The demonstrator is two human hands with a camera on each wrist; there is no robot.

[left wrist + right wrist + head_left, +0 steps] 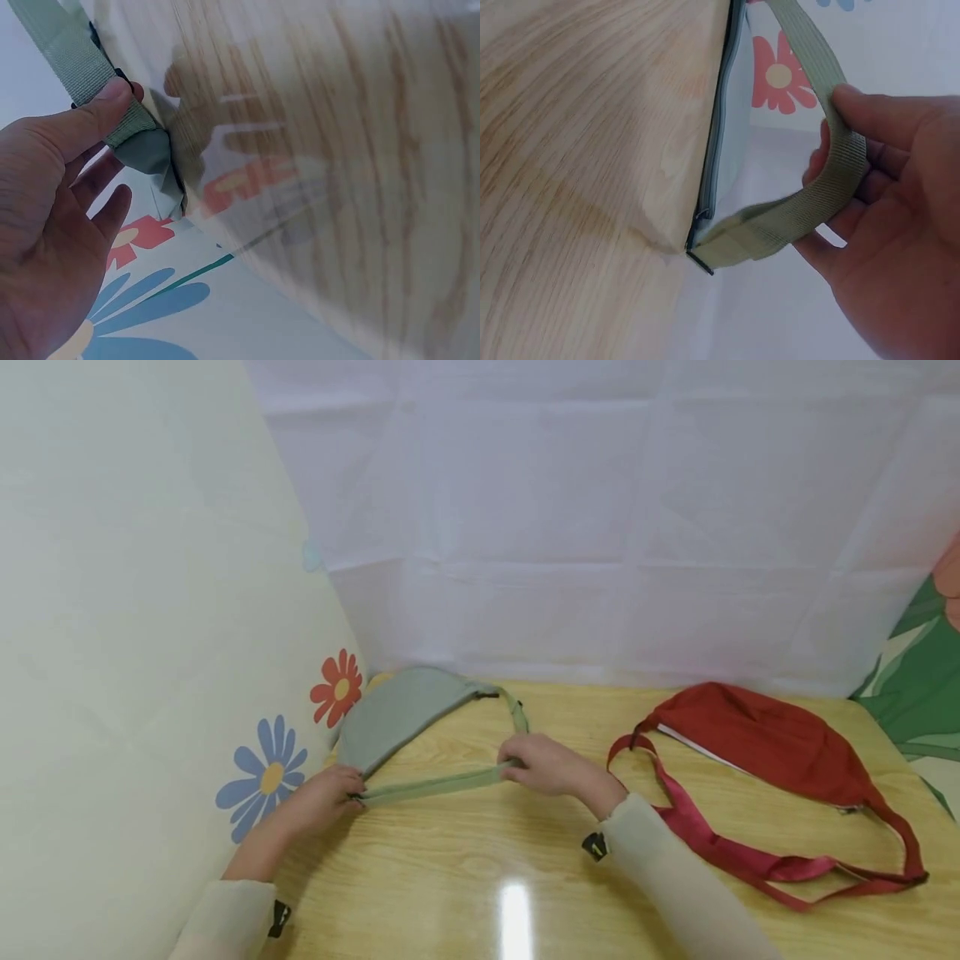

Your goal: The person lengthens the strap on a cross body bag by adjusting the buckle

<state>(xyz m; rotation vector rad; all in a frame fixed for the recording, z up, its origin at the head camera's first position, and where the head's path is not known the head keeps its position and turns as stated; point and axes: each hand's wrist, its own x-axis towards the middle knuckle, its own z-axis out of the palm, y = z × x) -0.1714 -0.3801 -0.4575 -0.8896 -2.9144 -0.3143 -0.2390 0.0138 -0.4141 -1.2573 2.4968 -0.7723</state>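
Note:
A grey-green waist bag (408,714) lies at the back left of the table, its light green webbing strap (435,787) stretched toward the front. My left hand (326,797) pinches the strap by its dark buckle (122,76) at the bag's near left end, thumb on top. Farther right, my right hand (546,764) grips the same strap, which bends round between thumb and fingers in the right wrist view. From there the strap (757,225) runs back to the bag's other end, beside the zipper (717,127).
A red waist bag (757,739) with its looped red strap (705,839) lies on the right of the wooden table (450,877). A flower-printed cloth (150,652) borders the left side; a white cloth (525,527) hangs behind, and a leaf-printed cloth (926,685) stands at right.

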